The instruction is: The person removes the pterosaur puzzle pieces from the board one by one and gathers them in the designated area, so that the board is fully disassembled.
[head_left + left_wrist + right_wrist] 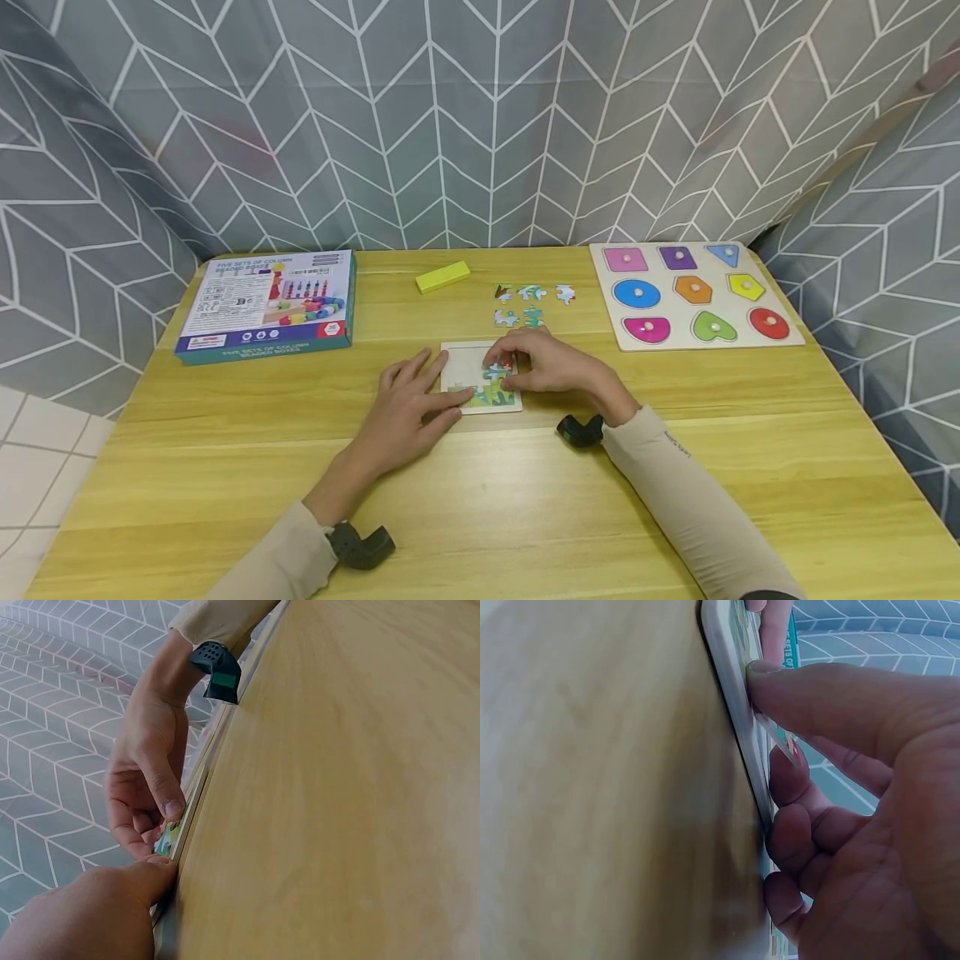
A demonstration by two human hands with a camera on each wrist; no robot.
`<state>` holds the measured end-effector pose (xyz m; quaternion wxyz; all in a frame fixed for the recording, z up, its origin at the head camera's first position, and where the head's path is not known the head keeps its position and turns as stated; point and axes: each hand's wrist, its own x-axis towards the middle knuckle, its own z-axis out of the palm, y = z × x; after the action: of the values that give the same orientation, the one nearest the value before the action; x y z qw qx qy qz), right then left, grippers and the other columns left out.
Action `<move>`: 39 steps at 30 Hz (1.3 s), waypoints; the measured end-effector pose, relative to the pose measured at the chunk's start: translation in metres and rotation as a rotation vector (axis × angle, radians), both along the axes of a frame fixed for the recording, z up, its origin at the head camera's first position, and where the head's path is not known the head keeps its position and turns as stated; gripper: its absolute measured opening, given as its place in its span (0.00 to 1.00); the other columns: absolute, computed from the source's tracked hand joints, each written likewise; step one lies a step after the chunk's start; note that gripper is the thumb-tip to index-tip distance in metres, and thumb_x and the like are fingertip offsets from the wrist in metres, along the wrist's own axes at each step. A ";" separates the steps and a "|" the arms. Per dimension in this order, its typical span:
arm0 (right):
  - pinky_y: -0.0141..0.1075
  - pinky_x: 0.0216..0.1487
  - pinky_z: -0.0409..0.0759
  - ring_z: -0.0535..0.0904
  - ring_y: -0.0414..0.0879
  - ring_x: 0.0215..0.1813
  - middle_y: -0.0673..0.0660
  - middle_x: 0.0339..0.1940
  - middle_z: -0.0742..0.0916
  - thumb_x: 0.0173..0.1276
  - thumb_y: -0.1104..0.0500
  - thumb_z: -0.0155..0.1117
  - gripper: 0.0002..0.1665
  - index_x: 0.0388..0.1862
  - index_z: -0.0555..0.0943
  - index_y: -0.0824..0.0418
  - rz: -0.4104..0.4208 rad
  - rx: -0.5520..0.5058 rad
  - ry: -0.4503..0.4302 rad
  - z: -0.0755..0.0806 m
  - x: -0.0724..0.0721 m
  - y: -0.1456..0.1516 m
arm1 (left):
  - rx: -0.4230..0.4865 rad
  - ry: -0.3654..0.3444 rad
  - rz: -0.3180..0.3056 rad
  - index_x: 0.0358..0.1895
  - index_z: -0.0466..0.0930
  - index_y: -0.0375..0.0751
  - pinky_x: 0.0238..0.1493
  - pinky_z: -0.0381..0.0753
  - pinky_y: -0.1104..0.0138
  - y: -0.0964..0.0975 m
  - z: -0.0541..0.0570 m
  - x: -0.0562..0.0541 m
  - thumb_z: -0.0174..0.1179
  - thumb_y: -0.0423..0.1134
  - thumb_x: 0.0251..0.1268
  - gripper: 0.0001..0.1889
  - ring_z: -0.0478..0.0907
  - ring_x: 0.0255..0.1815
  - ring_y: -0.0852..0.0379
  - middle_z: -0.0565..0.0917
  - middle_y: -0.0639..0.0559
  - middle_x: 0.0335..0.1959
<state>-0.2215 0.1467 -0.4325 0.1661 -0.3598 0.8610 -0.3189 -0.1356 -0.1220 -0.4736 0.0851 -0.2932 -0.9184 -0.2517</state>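
Observation:
A small square jigsaw tray (467, 357) lies on the table before me, its lower part filled with green picture pieces. My left hand (408, 412) rests at the tray's left side, with fingers extended and the index fingertip touching the lower pieces. Above the tray's right side, my right hand (558, 364) pinches a jigsaw piece (778, 733) between thumb and finger. That piece is tilted against the tray in the right wrist view; the fingers partly hide it. Several loose jigsaw pieces (533, 317) lie just beyond the tray.
A yellow block (442, 277) lies behind the tray. At the left stands a flat toy box (262, 304). On the right is a wooden shape board (667, 308) with knobbed coloured pieces. A grey patterned curtain (465, 125) hangs along the table's far edge.

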 end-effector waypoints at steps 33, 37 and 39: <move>0.34 0.37 0.76 0.75 0.46 0.34 0.53 0.39 0.86 0.65 0.62 0.74 0.19 0.55 0.87 0.60 -0.117 -0.176 0.071 0.008 -0.013 0.030 | 0.000 -0.015 0.001 0.61 0.84 0.66 0.73 0.55 0.39 0.002 -0.001 0.001 0.60 0.52 0.73 0.17 0.56 0.82 0.36 0.66 0.43 0.79; 0.34 0.37 0.75 0.75 0.46 0.33 0.56 0.40 0.85 0.65 0.63 0.73 0.19 0.55 0.86 0.63 -0.194 -0.190 0.116 0.012 -0.021 0.048 | 0.004 -0.024 0.006 0.61 0.84 0.66 0.73 0.55 0.40 0.001 -0.002 0.000 0.61 0.52 0.72 0.17 0.57 0.82 0.36 0.66 0.43 0.79; 0.35 0.37 0.76 0.76 0.48 0.33 0.58 0.41 0.85 0.66 0.64 0.73 0.19 0.56 0.86 0.63 -0.236 -0.183 0.124 0.013 -0.025 0.057 | 0.005 -0.024 0.007 0.61 0.84 0.66 0.73 0.55 0.40 0.001 -0.001 0.000 0.61 0.51 0.72 0.17 0.57 0.82 0.37 0.66 0.43 0.79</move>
<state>-0.2462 0.2035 -0.4191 0.0407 -0.2888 0.8732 -0.3904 -0.1356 -0.1209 -0.4750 0.0759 -0.2868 -0.9197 -0.2570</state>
